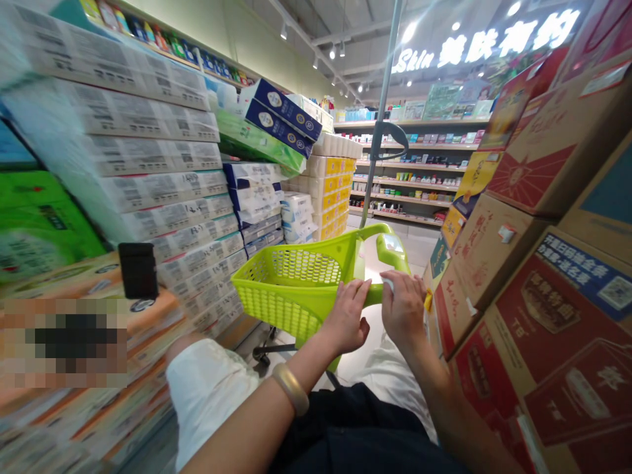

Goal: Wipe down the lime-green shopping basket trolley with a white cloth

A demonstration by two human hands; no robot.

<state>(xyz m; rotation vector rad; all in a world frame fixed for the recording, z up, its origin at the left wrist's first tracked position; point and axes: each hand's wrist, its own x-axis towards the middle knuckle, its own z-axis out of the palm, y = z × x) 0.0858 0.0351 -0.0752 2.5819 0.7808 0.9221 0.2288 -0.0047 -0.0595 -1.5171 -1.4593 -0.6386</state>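
A lime-green plastic shopping cart stands in front of me, its slotted basket on the left. My left hand lies over the left part of the cart's handle, fingers bent over it and thumb pointing down. On the right end of that handle is my right hand, its fingers curled over the bar. A bit of something white shows by its thumb, too small to make out. Beyond the handle, a small clear panel sits on the cart's green frame.
Tall stacks of wrapped packs rise at left, with a black phone-like object by the orange packs. Red and brown cartons line the right. A grey pole stands before stocked shelves.
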